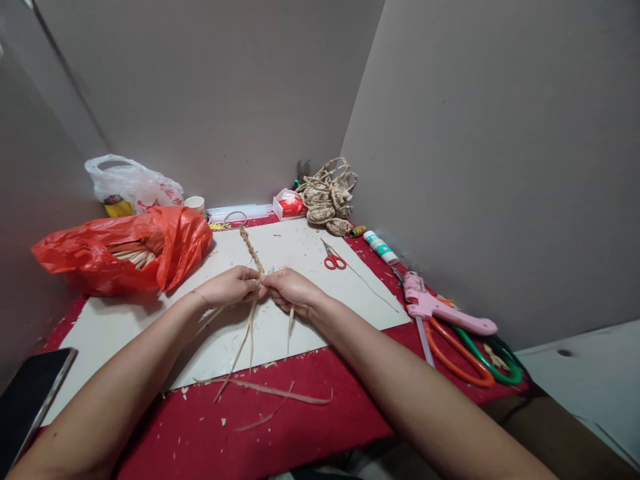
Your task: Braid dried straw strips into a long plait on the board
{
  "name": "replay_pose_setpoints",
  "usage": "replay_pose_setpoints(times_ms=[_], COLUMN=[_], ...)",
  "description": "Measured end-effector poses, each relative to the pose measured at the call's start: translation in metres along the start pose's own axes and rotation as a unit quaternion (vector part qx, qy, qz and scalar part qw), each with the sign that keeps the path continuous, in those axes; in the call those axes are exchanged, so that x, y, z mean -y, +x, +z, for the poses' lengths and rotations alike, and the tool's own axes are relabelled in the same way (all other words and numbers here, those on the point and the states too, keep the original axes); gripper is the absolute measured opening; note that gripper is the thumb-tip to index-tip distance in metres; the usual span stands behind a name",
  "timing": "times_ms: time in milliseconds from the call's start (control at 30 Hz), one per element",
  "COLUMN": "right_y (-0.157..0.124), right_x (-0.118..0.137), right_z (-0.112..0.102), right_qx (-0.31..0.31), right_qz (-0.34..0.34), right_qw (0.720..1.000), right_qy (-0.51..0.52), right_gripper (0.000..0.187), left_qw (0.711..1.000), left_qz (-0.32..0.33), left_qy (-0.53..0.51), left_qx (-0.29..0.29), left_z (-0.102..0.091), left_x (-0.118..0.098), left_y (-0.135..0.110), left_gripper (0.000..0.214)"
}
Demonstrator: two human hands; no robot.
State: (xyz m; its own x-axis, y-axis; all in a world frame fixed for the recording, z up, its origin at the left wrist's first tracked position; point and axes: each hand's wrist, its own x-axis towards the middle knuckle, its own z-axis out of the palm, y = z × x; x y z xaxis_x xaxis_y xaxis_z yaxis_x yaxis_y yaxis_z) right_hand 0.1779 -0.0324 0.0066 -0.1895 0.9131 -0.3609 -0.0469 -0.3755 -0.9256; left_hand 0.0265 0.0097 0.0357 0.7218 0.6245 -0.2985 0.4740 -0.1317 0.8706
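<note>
Both hands meet over the white sheet (295, 247), at the lower end of a braided straw cord (251, 248). My left hand (230, 285) pinches the braid from the left. From the right, my right hand (289, 288) closes on the same spot, fingertips touching the left ones. At its far end the braid reaches a thin ring (235, 217). Loose straw strands (250, 333) hang below the hands toward the table's front edge, and one strand (291, 327) drops from under my right hand. The fingers partly hide the point where the strands cross.
A red plastic bag (187, 243) holding straw lies left; a phone (35, 400) is nearer. Red-handled scissors (335, 260) lie right of the hands. A pink glue gun (445, 312) and large-handled scissors (463, 360) line the right edge. Bundled woven pieces (325, 200) sit behind.
</note>
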Motion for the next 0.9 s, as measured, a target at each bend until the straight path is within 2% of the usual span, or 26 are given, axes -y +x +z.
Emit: replay_pose_setpoints(times_ms=[167,300,400,467,500,533,633,667,700,800,833,900], right_y=[-0.002,-0.005,-0.006,-0.005,-0.004,-0.003,-0.001,-0.001,-0.001,0.0,-0.001,-0.001], right_x=[-0.002,0.0,0.0,0.0,0.0,0.0,0.001,0.001,0.002,0.003,0.003,0.004], right_z=[0.005,0.009,0.01,0.007,0.005,0.003,-0.004,-0.006,-0.008,-0.012,-0.013,-0.016], right_qx=[-0.001,-0.004,-0.021,-0.01,0.003,0.02,0.074,0.09,0.103,0.128,0.135,0.147], right_qz=[0.021,0.03,0.003,-0.004,-0.001,0.004,0.016,0.018,0.018,0.018,0.019,0.018], right_qw=[0.994,0.989,0.988,0.988,0.987,0.986,0.981,0.98,0.979,0.979,0.979,0.981], right_qy=[0.112,0.146,0.15,0.157,0.162,0.166,0.176,0.177,0.176,0.16,0.15,0.127], right_gripper=[0.035,0.033,0.029,0.025,0.023,0.02,0.009,0.008,0.009,0.012,0.012,0.011], left_qw=[0.999,0.998,0.997,0.997,0.997,0.997,0.976,0.967,0.964,0.961,0.959,0.961], left_qz=[-0.014,-0.026,-0.032,-0.053,-0.061,-0.064,-0.019,-0.005,0.001,-0.014,-0.02,-0.027], left_qy=[-0.002,-0.037,-0.056,-0.048,-0.036,-0.025,-0.031,-0.063,-0.109,-0.247,-0.266,-0.261], left_qx=[-0.049,-0.054,-0.03,-0.003,-0.007,-0.032,-0.214,-0.246,-0.242,-0.121,-0.095,-0.082], left_z=[0.019,0.03,0.027,0.017,0.011,0.005,-0.006,-0.005,-0.003,0.009,0.013,0.017], left_x=[-0.002,-0.001,-0.007,-0.01,-0.011,-0.01,-0.002,0.002,0.005,0.012,0.013,0.012], left_y=[-0.001,-0.001,-0.005,-0.007,-0.007,-0.005,0.003,0.006,0.009,0.015,0.016,0.015], left_gripper=[0.005,0.009,0.02,0.027,0.028,0.027,0.024,0.024,0.024,0.028,0.03,0.031])
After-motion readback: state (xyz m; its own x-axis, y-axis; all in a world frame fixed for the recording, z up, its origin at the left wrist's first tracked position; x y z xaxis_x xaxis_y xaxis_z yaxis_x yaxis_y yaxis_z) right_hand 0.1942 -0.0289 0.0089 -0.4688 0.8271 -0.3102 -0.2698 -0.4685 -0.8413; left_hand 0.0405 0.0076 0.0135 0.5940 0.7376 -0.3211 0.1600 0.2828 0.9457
